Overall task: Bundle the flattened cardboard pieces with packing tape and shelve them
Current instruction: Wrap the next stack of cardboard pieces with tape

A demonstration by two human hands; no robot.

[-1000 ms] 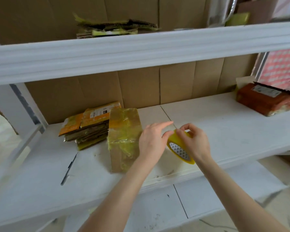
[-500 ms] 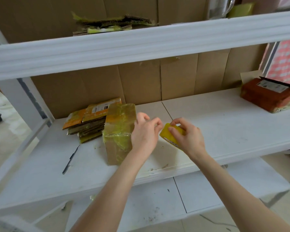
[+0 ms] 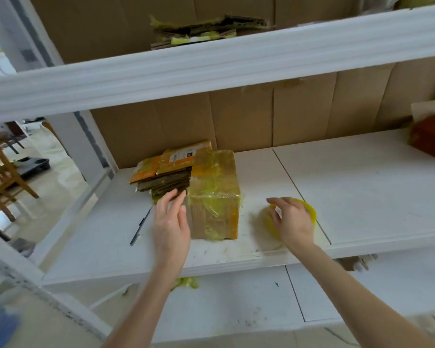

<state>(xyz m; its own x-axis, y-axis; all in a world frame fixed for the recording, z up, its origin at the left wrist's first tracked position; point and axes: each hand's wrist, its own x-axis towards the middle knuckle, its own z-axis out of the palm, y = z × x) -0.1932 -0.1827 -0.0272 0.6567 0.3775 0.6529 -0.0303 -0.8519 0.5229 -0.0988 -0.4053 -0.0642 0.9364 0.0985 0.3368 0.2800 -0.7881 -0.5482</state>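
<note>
Above shelf: left hand, fingers straight, beside bundle; right hand, fingers round tape.

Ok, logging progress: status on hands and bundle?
Left hand at bundle's left side, fingers straight. Right hand on tape roll, grip unclear. Bundle taped, on shelf. Pen lies left.

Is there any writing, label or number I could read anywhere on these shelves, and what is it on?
No text can be read.
White label on the flat cardboard bundle: dark print, too blurred to read.
Red box at the right edge: no readable print shows.
</note>
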